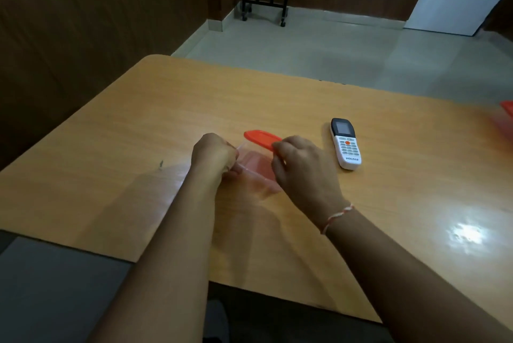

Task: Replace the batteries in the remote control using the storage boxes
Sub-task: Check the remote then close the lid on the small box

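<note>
A clear plastic storage box [256, 169] sits on the wooden table [138, 134] in front of me. My left hand [215, 155] grips its left wall. My right hand [301, 166] holds the near edge of the orange lid [259, 137], which is tilted up off the box. I cannot see what is inside the box. A white remote control [346, 146] with a dark screen and an orange button lies face up to the right of my right hand, apart from it.
A second orange-lidded box [506, 113] shows partly at the table's far right edge. A bright light reflection marks the table at the right. Beyond the table are a tiled floor, a black wheeled stand [263, 1] and wooden wall panels.
</note>
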